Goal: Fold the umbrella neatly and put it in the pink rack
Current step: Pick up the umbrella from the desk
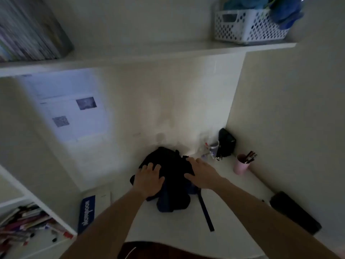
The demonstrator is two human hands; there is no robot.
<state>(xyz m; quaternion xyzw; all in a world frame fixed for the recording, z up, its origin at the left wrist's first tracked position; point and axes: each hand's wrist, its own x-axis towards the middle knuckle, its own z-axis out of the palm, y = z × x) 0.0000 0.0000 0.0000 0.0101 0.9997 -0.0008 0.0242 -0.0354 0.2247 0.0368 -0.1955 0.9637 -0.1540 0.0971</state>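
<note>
A black and navy fabric bundle (172, 166) with a long dark strap (206, 212) lies on the white desk (233, 206) near the back wall; it looks like a bag. My left hand (149, 181) rests flat on its left side with the fingers spread. My right hand (201, 174) lies on its right top, fingers apart. Neither hand is closed around anything. A long black object (295, 212) lies along the right wall; the dim light hides whether it is the umbrella. A pink cup (240, 166) holding pencils stands at the back right.
A black pouch (226, 143) and a clear cup (212, 146) stand in the back corner. A blue notebook (86, 212) lies at the desk's left edge. Left of it, a low shelf (28, 225) holds markers. Overhead, a shelf (149, 53) carries a white basket (248, 25).
</note>
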